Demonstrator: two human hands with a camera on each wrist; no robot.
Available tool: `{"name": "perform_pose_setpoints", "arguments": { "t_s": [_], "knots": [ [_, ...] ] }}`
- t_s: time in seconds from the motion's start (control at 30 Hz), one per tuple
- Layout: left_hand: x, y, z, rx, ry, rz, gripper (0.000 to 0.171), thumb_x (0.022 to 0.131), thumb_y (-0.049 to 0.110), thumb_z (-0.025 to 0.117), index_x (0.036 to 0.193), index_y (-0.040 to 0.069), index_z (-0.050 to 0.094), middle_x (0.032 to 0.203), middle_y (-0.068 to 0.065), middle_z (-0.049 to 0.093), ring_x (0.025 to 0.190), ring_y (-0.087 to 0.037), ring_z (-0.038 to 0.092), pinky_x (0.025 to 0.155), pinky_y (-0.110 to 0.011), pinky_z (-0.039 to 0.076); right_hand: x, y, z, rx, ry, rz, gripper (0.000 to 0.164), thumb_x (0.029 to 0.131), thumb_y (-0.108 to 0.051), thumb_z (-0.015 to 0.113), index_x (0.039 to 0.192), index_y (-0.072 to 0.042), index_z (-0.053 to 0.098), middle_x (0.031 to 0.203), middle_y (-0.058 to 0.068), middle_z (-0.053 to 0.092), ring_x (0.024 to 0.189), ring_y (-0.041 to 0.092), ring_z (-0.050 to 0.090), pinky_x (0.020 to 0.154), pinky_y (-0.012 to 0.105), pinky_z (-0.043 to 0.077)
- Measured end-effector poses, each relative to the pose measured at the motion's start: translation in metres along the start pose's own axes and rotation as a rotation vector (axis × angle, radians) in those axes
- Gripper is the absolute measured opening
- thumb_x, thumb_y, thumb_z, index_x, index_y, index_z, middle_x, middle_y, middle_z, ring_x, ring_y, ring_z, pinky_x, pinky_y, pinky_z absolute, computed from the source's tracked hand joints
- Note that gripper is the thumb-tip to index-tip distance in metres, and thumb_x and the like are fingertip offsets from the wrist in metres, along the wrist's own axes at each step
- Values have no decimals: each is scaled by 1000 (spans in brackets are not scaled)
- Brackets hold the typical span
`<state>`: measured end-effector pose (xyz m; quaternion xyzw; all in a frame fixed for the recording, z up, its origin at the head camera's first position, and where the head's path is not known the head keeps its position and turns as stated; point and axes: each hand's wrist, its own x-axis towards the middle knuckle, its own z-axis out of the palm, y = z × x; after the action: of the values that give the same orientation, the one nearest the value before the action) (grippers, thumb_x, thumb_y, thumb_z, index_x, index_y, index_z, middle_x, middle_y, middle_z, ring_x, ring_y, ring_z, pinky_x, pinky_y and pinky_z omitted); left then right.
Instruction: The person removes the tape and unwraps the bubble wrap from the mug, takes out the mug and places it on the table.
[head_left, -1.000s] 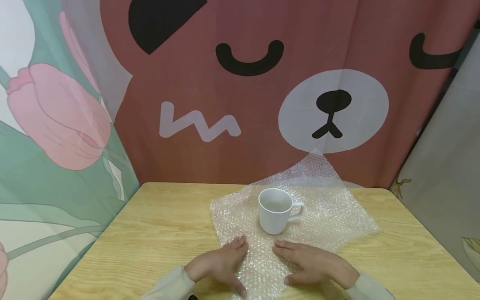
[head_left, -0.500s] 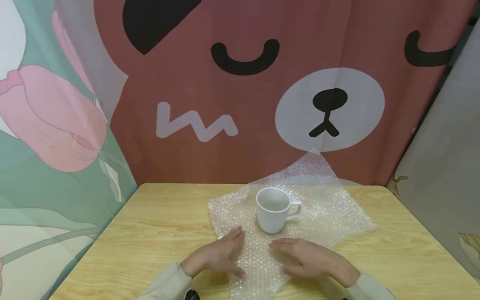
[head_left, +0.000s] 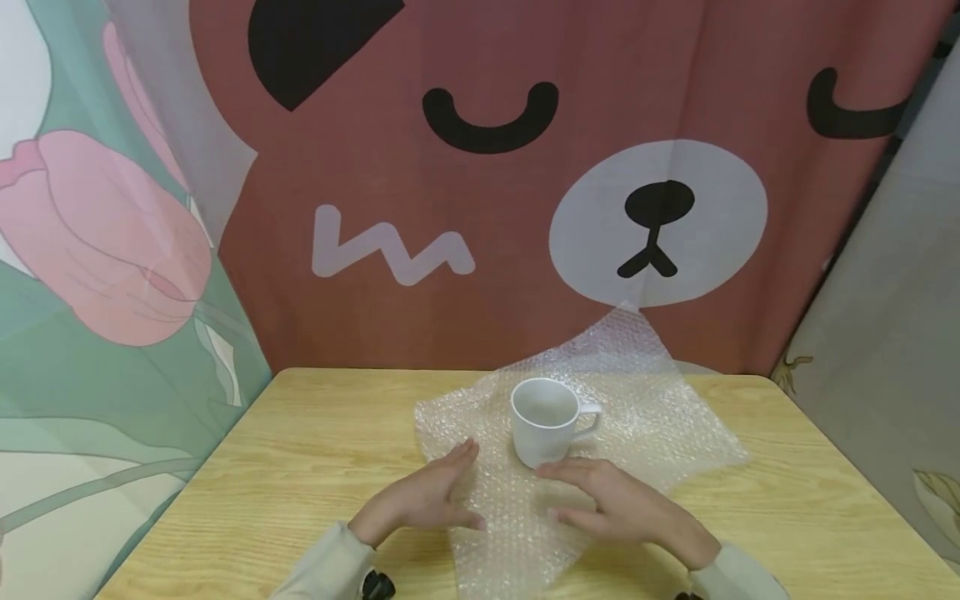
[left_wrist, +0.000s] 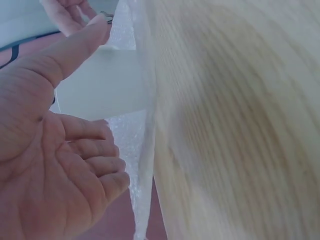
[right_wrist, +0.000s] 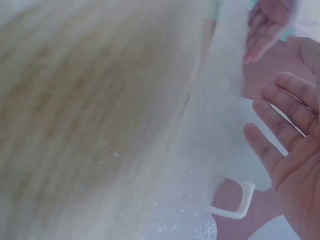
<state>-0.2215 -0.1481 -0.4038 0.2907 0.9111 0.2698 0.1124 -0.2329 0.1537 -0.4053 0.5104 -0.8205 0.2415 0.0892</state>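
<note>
A white mug (head_left: 542,425) stands upright on a sheet of bubble wrap (head_left: 517,533), its handle toward the right. My left hand (head_left: 427,496) hovers at the left edge of the wrap, fingers extended and thumb apart, holding nothing. On the other side my right hand (head_left: 618,500) is over the wrap just in front of the mug, fingers straight and empty; whether its fingertips touch the mug cannot be told. The left wrist view shows the mug (left_wrist: 102,82) beyond the left palm (left_wrist: 50,185). In the right wrist view the mug's handle (right_wrist: 245,200) shows below the right fingers (right_wrist: 280,125).
The wooden table (head_left: 300,450) extends on both sides of the wrap. Behind it hangs a red-brown curtain (head_left: 510,292) with a bear face, and the wrap's far corner rises against it. Side curtains (head_left: 877,333) flank the table.
Both hands have lifted and moved forward, closer to the mug, and the left hand has also shifted left. The mug and wrap stay in place; the view has shifted slightly.
</note>
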Motion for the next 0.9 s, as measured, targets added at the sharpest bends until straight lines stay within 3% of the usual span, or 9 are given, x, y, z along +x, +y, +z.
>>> {"name": "perform_pose_setpoints", "arguments": {
  "t_s": [0.27,0.43,0.67,0.9],
  "knots": [
    [2,-10,2,-60,56,19,91,91,46,64,149,-9,22,155,-26,16,143,-38,16,113,-52,18,4,5,-14,33,180,-7,44,85,-11,74,128,-9,62,123,2,64,111,21,61,88,42,53],
    [4,-16,2,-68,71,3,89,92,49,61,149,-7,23,156,-24,18,143,-35,17,114,-50,19,6,6,-20,36,278,54,45,84,-9,75,128,-10,63,125,1,63,113,24,60,99,45,45],
    [2,-13,2,-87,35,-23,88,93,47,61,149,-9,23,155,-26,16,143,-38,14,113,-53,18,9,10,-22,81,397,105,44,84,-7,74,126,-12,64,121,1,66,112,22,61,99,27,44],
    [3,-13,4,-66,16,-69,92,89,47,66,147,-11,26,154,-28,15,143,-39,11,114,-52,16,10,16,-25,147,481,188,41,86,-1,70,127,-8,64,124,2,64,114,15,58,97,19,41]
  ]
}}
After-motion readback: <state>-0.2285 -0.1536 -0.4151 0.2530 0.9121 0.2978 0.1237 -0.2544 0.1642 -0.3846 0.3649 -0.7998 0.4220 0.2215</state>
